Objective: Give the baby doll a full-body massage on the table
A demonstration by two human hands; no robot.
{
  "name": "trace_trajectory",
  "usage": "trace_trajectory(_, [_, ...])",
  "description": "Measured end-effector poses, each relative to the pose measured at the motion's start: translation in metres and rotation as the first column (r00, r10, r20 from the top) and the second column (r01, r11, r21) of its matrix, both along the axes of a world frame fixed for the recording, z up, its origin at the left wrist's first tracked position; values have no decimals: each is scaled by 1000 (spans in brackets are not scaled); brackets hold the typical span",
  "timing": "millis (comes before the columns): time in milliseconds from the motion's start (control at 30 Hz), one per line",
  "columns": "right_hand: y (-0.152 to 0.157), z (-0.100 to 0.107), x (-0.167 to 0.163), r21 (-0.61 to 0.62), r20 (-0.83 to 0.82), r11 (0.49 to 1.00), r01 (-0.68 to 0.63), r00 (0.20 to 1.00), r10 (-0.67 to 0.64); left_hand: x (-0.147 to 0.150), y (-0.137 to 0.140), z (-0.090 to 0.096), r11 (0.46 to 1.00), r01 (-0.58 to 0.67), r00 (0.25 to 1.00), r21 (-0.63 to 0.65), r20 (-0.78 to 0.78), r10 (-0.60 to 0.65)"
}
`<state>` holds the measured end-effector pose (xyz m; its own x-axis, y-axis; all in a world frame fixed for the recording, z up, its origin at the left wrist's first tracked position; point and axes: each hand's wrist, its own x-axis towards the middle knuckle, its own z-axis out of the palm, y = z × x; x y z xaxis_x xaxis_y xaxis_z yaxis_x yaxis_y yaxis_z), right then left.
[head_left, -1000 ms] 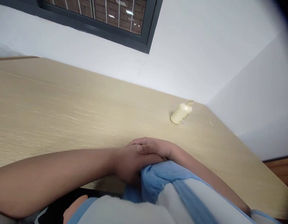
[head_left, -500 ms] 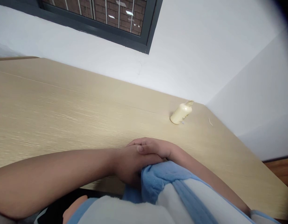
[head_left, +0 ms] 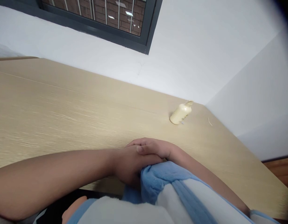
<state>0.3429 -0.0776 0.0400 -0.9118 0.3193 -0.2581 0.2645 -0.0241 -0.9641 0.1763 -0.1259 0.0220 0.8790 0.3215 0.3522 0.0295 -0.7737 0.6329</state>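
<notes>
My left hand and my right hand are clasped together low in the middle of the view, at the near side of the table. The right thumb lies across the back of the left hand. Most of the left fingers are hidden inside the clasp. Just under the hands bulges a soft blue-and-white plush thing, close against the left thumb. Whether it is a toy or a garment I cannot tell. Beyond the hands, to the right, a cream pump bottle stands on the table.
The pale wooden table runs back to a white wall with a dark-framed window. A thin pale strip lies right of the bottle. An orange rounded piece shows at the lower left.
</notes>
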Motion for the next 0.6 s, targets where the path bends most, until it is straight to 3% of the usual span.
trace_trajectory(600, [-2,0,1,-2,-1,1000,27,1000,-27,-3,-3,3,997,-16,1000,-73,16,18])
